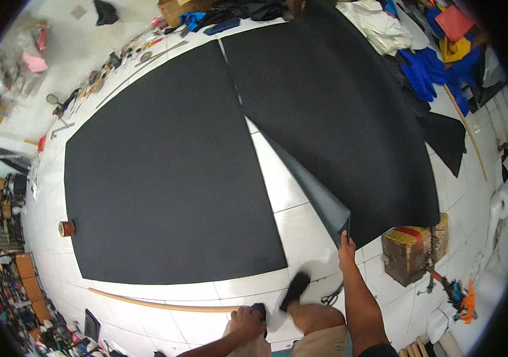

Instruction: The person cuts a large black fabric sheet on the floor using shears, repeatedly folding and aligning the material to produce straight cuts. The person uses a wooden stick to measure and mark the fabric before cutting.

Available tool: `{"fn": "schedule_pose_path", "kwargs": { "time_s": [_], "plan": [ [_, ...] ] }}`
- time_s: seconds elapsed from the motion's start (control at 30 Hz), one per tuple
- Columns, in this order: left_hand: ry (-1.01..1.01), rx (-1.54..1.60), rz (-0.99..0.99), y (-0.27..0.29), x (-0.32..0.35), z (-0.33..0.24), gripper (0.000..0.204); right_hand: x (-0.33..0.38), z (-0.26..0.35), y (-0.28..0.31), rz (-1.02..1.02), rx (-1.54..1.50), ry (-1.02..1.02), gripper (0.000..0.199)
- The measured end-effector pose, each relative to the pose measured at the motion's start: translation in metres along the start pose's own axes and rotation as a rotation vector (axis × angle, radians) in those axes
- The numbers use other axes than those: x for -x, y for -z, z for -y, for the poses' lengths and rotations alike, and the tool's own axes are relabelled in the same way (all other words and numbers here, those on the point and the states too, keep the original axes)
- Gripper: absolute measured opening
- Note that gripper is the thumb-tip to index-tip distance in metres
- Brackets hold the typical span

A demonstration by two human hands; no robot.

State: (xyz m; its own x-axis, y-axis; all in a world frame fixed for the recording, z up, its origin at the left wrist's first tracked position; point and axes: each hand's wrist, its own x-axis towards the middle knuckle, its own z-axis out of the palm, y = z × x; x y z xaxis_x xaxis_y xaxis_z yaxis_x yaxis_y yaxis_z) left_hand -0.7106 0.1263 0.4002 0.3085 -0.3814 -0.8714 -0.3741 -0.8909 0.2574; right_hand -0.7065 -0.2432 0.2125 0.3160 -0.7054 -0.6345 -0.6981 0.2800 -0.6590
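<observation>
My right hand is closed on the corner of a large black sheet of fabric-like material. Its lifted edge folds over there and shows a greyish underside. A second black sheet lies flat to the left, with a wedge of white tile between the two. Farther up, only a narrow strip separates them. My left hand is closed, low over my bent leg; what its fingers hold, if anything, is hidden. A long wooden stick lies on the floor, its right end reaching behind that hand. Scissors lie beside my right forearm.
A worn block with yellow and red on top stands near the right sheet's lower corner. A small tin sits at the left sheet's edge. Blue cloth and other fabrics are heaped upper right. Small tools line the far left.
</observation>
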Motion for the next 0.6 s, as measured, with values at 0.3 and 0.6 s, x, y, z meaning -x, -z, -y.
{"fn": "schedule_pose_path", "kwargs": {
  "time_s": [0.3, 0.6],
  "plan": [
    [-0.032, 0.754, -0.511, 0.289, -0.234, -0.119, 0.083, 0.083, 0.172, 0.128, -0.04, 0.117, 0.204, 0.035],
    [-0.011, 0.737, -0.721, 0.538, -0.204, -0.267, 0.046, 0.157, 0.308, 0.2, 0.472, 0.511, 0.187, 0.083]
  ]
}}
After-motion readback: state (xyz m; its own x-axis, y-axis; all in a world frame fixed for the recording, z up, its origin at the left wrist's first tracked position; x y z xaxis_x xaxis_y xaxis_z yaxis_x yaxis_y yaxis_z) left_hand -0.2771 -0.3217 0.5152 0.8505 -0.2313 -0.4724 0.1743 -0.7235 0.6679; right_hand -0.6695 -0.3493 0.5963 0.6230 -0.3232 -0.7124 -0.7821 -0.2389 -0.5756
